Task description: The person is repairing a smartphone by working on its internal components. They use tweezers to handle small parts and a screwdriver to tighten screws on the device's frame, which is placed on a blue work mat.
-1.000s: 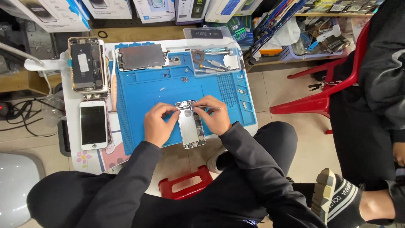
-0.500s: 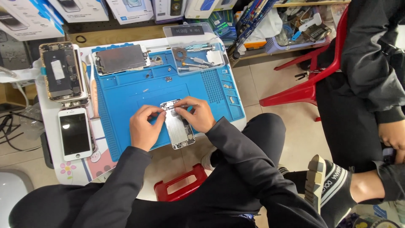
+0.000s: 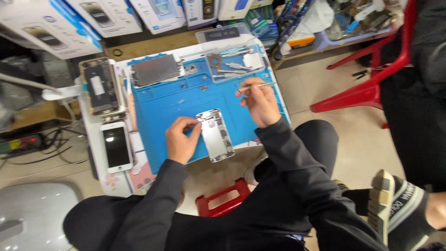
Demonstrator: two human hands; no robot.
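I am steadying an opened silver phone housing (image 3: 215,135) with my left hand (image 3: 181,139), fingers curled in and their tips pressing on its upper left edge. The housing is lying flat, its insides facing up, on the near part of the blue work mat (image 3: 186,100), with its lower end reaching the mat's near edge. My right hand (image 3: 260,100) is hovering just past the housing's upper right corner, clear of it, fingers pinched closed around a thin metal tool (image 3: 255,85) that is pointing out to the right over the mat.

At the far side of the mat a detached display panel (image 3: 155,69) is lying face down, and beside it a tray section (image 3: 232,58) is holding tweezers and small parts. To the left of the mat, on the white worktop (image 3: 95,153), an open phone body (image 3: 100,86) is showing its dark innards, and nearer me a white phone (image 3: 116,146) is lying screen up. Boxes (image 3: 55,23) are stacked along the far edge. On the floor to my right a red plastic chair (image 3: 367,88) is standing, with another person's dark trouser leg (image 3: 413,107) next to it. A red stool (image 3: 223,200) is showing between my knees.
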